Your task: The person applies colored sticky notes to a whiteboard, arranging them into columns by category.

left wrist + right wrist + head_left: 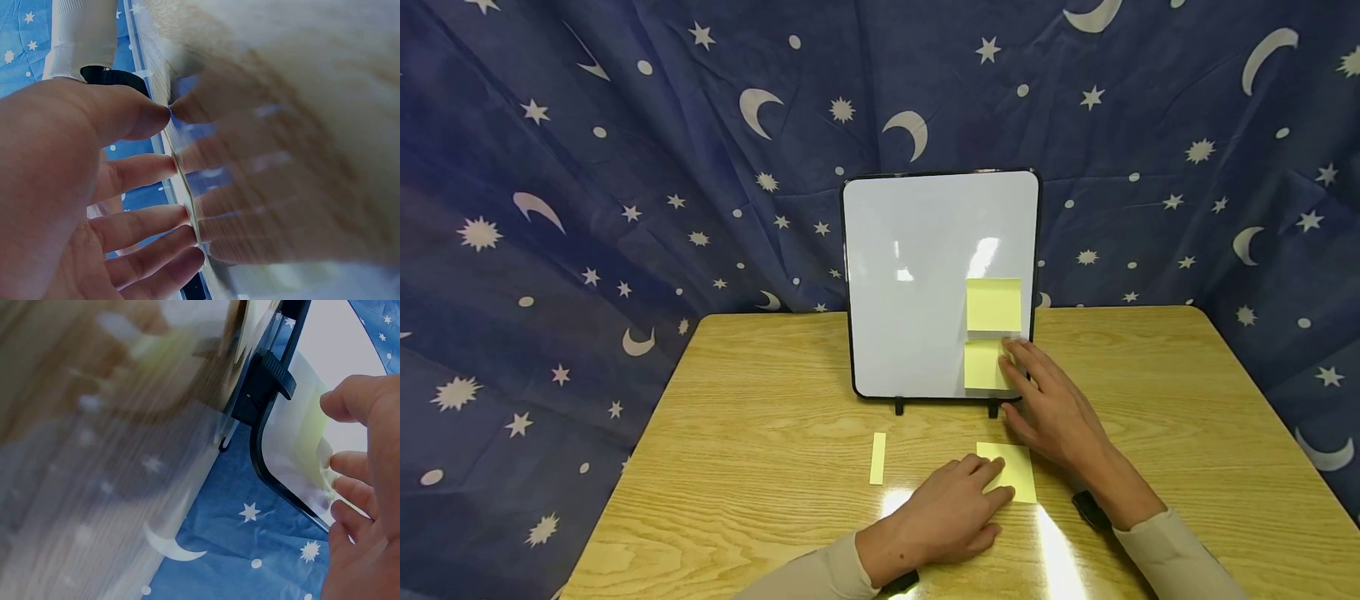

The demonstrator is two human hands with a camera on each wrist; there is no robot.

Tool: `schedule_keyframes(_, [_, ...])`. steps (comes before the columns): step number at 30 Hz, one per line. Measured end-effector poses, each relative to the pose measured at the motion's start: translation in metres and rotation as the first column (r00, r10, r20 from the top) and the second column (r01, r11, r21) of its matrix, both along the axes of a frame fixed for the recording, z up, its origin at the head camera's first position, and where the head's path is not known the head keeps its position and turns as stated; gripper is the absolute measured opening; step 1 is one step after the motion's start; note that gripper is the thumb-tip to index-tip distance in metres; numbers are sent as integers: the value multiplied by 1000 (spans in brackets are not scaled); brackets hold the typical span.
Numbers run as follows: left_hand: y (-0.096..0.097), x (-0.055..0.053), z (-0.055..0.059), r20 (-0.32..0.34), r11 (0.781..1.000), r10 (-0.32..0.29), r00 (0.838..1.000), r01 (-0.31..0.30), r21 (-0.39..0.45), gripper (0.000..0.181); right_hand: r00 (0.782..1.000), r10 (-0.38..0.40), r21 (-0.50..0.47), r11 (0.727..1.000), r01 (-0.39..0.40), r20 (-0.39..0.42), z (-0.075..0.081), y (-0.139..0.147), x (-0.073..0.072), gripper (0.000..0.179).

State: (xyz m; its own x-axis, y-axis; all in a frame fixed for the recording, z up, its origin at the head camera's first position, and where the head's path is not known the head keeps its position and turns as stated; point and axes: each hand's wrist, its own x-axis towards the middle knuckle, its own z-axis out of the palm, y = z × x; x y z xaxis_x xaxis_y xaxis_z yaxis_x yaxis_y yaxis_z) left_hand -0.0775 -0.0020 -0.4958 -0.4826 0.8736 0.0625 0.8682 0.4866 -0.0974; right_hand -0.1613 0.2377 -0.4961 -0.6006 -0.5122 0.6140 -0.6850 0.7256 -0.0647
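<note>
A whiteboard [910, 333] with a black frame stands upright on the table. Two yellow sticky notes are on its lower right part, an upper note [993, 305] and a lower note [979, 367]. Fingers of my right hand [1063, 412] touch the lower note's right side, covering part of it; in the right wrist view this hand [381, 469] faces the board, fingers loosely extended. A third yellow sticky note [1021, 477] lies flat on the table before the board. My left hand [943, 512], fingers spread, rests its fingertips on that note's left part.
A narrow yellow paper strip [877, 458] lies on the wooden table [760, 417], left of the third note. Black feet [898, 407] hold up the board. Behind the table hangs a blue curtain [700, 167] with white moons and stars.
</note>
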Motion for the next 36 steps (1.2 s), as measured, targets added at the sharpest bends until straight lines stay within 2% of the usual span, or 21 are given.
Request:
schedule_keyframes(6, [1, 0, 1, 10, 1000, 5, 1000, -5, -7, 44, 1000, 1, 18, 1000, -1, 10, 1, 1, 2, 64])
schedule_keyframes(16, [0, 0, 2, 33, 1000, 5, 999, -5, -20, 45, 999, -9, 50, 999, 6, 45, 0, 4, 6, 81])
schedule_keyframes(24, [-2, -2, 6, 49, 1000, 3, 999, -1, -29, 46, 998, -21, 78, 997, 16, 60, 0, 5, 8, 85])
schedule_keyframes(29, [-2, -8, 10, 59, 1000, 9, 998, -8, -26, 47, 997, -16, 77, 997, 11, 76, -1, 5, 8, 85])
schedule_keyframes(36, [-2, -22, 19, 27, 997, 50, 998, -52, 57, 44, 996, 6, 44, 999, -10, 90, 0, 5, 7, 73])
